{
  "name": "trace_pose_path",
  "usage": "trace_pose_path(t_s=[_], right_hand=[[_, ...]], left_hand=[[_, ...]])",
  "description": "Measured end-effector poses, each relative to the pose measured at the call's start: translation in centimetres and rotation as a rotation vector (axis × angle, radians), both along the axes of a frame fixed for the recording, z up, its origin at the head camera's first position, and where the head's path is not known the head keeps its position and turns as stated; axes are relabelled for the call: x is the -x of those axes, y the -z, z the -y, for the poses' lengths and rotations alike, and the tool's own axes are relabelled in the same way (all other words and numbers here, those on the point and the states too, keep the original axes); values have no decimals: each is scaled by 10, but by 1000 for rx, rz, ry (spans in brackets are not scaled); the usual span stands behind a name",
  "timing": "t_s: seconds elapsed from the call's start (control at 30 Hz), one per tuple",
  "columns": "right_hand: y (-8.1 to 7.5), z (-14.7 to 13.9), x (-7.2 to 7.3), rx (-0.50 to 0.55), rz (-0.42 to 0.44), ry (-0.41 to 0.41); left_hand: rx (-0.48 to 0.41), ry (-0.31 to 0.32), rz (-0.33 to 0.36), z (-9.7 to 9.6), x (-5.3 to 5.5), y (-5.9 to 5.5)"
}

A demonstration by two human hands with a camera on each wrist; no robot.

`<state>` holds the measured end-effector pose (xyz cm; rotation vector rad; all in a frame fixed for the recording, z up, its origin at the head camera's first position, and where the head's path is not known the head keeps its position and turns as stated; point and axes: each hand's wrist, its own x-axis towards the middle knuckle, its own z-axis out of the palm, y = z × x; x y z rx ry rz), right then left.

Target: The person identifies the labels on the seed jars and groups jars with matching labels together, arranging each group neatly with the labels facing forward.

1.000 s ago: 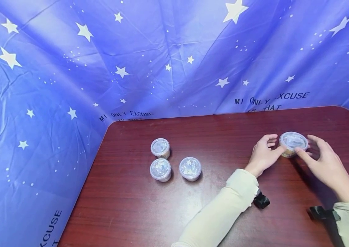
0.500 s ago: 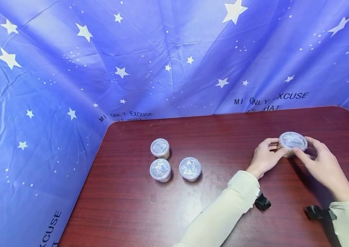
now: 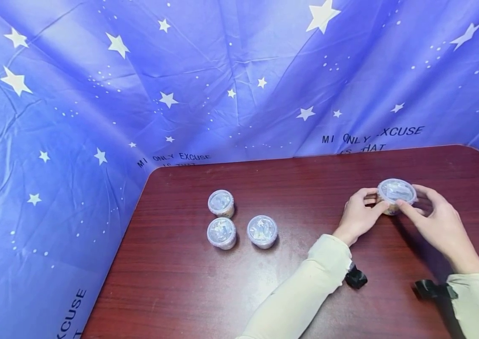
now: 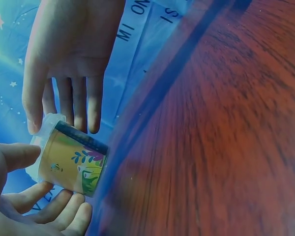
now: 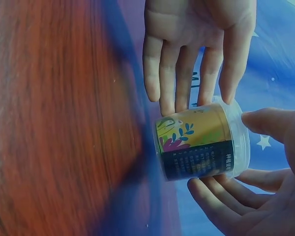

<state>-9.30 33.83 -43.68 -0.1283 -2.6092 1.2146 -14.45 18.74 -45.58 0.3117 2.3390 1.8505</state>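
A lidded plastic cup [image 3: 397,192] is held upright between both hands at the right side of the table. Its label shows in the left wrist view as a yellow-orange wrap [image 4: 69,162] with printed plants, and a dark panel of small text [image 5: 199,160] shows in the right wrist view. My left hand [image 3: 359,213] grips it from the left, thumb at the near side by the lid, fingers curled beneath and behind. On the opposite side, my right hand [image 3: 440,219] pinches it with thumb near the rim and fingers around the far side.
Three similar lidded cups stand on the dark red wooden table [image 3: 171,292] left of the hands: a back cup [image 3: 221,202], a front cup [image 3: 221,233] close by it, and another cup [image 3: 262,231] to their right. A blue star-patterned cloth [image 3: 231,84] hangs behind.
Both hands have closed in around the cup and shifted it slightly to the left. The three other cups stay where they were.
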Motion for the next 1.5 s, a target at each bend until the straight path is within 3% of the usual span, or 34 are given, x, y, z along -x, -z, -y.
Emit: trace_pose_path(t_s=[0.33, 0.63, 1.1, 1.5], right_hand=[[-1, 8, 0, 90, -39, 31], [-4, 17, 3, 141, -71, 2], [-15, 40, 4, 263, -105, -3], [-20, 53, 5, 279, -134, -39]], left_hand=[[26, 4, -20, 13, -1, -6], [25, 2, -48, 26, 0, -11], [-2, -12, -137, 49, -1, -21], [-48, -73, -106, 66, -14, -33]])
